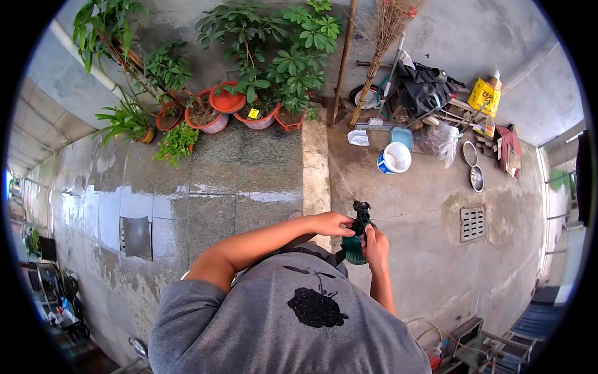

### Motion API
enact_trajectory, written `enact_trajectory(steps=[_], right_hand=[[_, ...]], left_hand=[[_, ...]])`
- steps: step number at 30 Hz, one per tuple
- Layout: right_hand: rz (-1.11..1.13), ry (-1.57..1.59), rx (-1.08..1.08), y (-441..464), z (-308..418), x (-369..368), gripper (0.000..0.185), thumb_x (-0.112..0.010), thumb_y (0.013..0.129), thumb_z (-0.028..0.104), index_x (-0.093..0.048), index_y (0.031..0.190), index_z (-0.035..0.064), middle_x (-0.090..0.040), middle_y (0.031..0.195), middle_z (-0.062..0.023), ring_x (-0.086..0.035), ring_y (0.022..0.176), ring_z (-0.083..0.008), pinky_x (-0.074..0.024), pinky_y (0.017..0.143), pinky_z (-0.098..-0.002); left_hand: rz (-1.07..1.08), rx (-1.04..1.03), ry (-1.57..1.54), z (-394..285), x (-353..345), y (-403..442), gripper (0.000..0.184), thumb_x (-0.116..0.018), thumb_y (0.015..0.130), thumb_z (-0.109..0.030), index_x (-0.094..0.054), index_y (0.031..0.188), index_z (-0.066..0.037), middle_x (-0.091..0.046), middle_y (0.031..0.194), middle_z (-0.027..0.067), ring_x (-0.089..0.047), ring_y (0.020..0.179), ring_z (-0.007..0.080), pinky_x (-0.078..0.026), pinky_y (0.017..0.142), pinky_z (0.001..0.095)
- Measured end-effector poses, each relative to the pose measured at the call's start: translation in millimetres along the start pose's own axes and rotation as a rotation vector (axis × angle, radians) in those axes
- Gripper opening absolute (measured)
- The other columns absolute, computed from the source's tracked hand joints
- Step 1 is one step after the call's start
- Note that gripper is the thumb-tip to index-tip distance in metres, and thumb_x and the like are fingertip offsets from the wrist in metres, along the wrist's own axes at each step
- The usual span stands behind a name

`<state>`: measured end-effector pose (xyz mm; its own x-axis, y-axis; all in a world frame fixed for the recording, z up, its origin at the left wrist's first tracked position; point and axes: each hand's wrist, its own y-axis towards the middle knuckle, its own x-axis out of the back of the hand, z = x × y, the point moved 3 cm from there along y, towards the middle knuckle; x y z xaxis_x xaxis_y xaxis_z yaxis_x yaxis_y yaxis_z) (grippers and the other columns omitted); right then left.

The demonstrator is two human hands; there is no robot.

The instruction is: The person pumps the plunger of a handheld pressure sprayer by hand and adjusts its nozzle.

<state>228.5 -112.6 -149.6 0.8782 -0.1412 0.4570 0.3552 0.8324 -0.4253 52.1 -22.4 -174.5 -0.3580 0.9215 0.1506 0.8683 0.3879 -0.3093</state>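
A dark green spray bottle (354, 250) with a black nozzle head is held upright in front of my body, right of the middle of the view. My left hand (334, 224) reaches in from the left, its fingers closed against the black head. My right hand (375, 244) is wrapped round the bottle's right side near the neck. A thin streak of spray rises from the nozzle toward the upper left. The bottle's lower end is partly hidden by my body.
Potted plants (212, 123) line the wall at the upper left. A white and blue bucket (395, 158), two metal bowls (476, 179) and piled clutter (423, 87) lie at the upper right. A raised concrete strip (316, 174) divides the wet floor. Drain grate (472, 224) at right.
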Motion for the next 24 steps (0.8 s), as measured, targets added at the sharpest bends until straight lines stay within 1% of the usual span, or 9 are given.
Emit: enact_trajectory(steps=[3,6,10,13,15,18,19,22,24], right_hand=[[-0.002,-0.050,0.005,1,-5,0,0.046,-0.049,0.102,0.037,-0.062,0.075,0.0021,-0.054,0.056,-0.0015,-0.049,0.043,-0.0111,-0.0375,0.042,-0.0290],[0.001,-0.075,-0.020,-4,0,1,0.049,-0.050,0.101,0.038,-0.064,0.072,0.0010,-0.058,0.056,-0.0054,-0.056,0.050,-0.0164,-0.0421,0.050,-0.0355],[0.030,0.011,-0.011,-11,12,4,0.046,-0.051,0.102,0.035,-0.063,0.072,0.0014,-0.056,0.056,-0.0036,-0.053,0.049,-0.0140,-0.0401,0.048,-0.0333],[0.058,0.146,-0.006,-12,13,5,0.043,-0.052,0.102,0.033,-0.062,0.073,0.0028,-0.053,0.056,-0.0006,-0.048,0.048,-0.0104,-0.0371,0.046,-0.0292],[0.082,0.287,-0.013,-11,12,5,0.041,-0.051,0.103,0.032,-0.061,0.074,0.0039,-0.051,0.057,0.0012,-0.045,0.047,-0.0081,-0.0348,0.044,-0.0264],[0.105,0.350,0.030,-18,26,11,0.039,-0.046,0.105,0.031,-0.060,0.083,0.0031,-0.051,0.063,0.0014,-0.042,0.048,-0.0074,-0.0333,0.045,-0.0245],[0.095,0.377,0.054,-20,31,14,0.039,-0.046,0.105,0.030,-0.060,0.081,0.0030,-0.051,0.062,0.0011,-0.042,0.048,-0.0072,-0.0331,0.045,-0.0245],[0.050,0.434,0.133,-24,44,23,0.039,-0.046,0.106,0.028,-0.059,0.079,0.0025,-0.051,0.061,0.0004,-0.042,0.048,-0.0067,-0.0330,0.045,-0.0242],[0.010,0.435,0.185,-28,51,29,0.039,-0.045,0.106,0.028,-0.058,0.080,0.0021,-0.051,0.062,0.0000,-0.043,0.049,-0.0067,-0.0334,0.045,-0.0240]], left_hand=[[0.040,0.055,-0.086,2,-3,1,0.064,-0.064,0.097,-0.044,-0.052,0.141,0.001,-0.066,0.131,0.0162,-0.070,0.100,0.0232,-0.053,0.092,0.0360],[0.037,0.040,-0.074,2,-4,0,0.061,-0.064,0.097,-0.043,-0.054,0.140,-0.001,-0.067,0.130,0.0149,-0.071,0.100,0.0223,-0.053,0.091,0.0358],[-0.083,-0.068,0.054,1,-3,-8,0.059,-0.066,0.096,-0.044,-0.056,0.138,-0.004,-0.068,0.127,0.0139,-0.071,0.100,0.0229,-0.054,0.088,0.0361],[-0.124,-0.043,0.073,-6,1,-13,0.061,-0.067,0.094,-0.046,-0.058,0.137,-0.004,-0.069,0.124,0.0152,-0.072,0.098,0.0255,-0.054,0.085,0.0372],[-0.125,-0.002,0.180,-21,8,-15,0.062,-0.068,0.092,-0.047,-0.058,0.136,-0.004,-0.069,0.122,0.0163,-0.072,0.096,0.0277,-0.055,0.083,0.0382],[-0.183,0.005,0.286,-43,10,-20,0.064,-0.069,0.090,-0.048,-0.058,0.136,-0.005,-0.070,0.118,0.0174,-0.072,0.095,0.0299,-0.055,0.082,0.0396],[-0.212,-0.004,0.313,-52,11,-21,0.065,-0.069,0.089,-0.048,-0.058,0.136,-0.005,-0.070,0.117,0.0177,-0.071,0.095,0.0305,-0.055,0.082,0.0401],[-0.289,-0.057,0.339,-82,14,-29,0.068,-0.070,0.089,-0.047,-0.056,0.138,-0.003,-0.069,0.118,0.0184,-0.070,0.097,0.0317,-0.054,0.083,0.0406],[-0.386,-0.112,0.326,-97,11,-35,0.072,-0.071,0.087,-0.046,-0.054,0.140,0.000,-0.066,0.124,0.0201,-0.068,0.104,0.0343,-0.054,0.088,0.0410]])
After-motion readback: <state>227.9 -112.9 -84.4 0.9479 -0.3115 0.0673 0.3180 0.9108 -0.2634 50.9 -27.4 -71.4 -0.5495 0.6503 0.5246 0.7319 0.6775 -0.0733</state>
